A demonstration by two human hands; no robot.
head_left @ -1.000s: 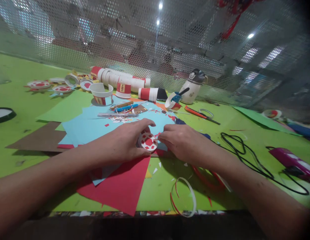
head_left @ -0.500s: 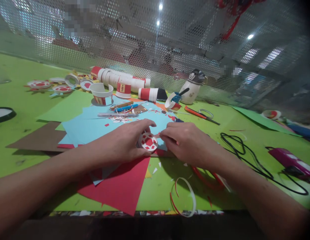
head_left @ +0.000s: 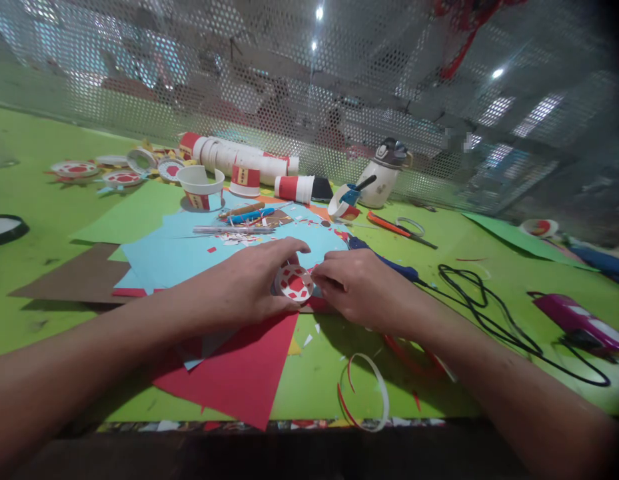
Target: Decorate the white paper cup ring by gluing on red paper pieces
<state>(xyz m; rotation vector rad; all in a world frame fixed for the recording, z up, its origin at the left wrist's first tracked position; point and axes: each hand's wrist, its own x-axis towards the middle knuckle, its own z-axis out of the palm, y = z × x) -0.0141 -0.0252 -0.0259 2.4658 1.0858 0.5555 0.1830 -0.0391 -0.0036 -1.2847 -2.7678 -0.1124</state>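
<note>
My left hand (head_left: 262, 280) curves its thumb and fingers round a cut-off paper cup base (head_left: 295, 285), a small white disc decorated with red paper pieces. At the disc's right edge is my right hand (head_left: 352, 283), its thumb and forefinger pinched together; whatever lies between the fingertips is too small to make out. Under both hands lie sheets of coloured paper: light blue (head_left: 164, 250), brown (head_left: 79, 277) and red (head_left: 239, 373). Behind my right hand a dark blue glue gun (head_left: 386, 263) is partly covered, its cord running to the right.
Paper cups (head_left: 246, 181) and a long cup stack (head_left: 229, 155) lie at the back, beside a white bottle (head_left: 379, 177). Finished-looking decorated discs (head_left: 75, 170) sit at back left. Orange-handled scissors (head_left: 389, 223), a purple device (head_left: 579, 323) and a curled paper strip (head_left: 382, 393) lie to the right.
My right hand has moved a little left, its fingertips now at the disc's edge. More of the blue glue gun shows behind it. My left hand keeps its hold.
</note>
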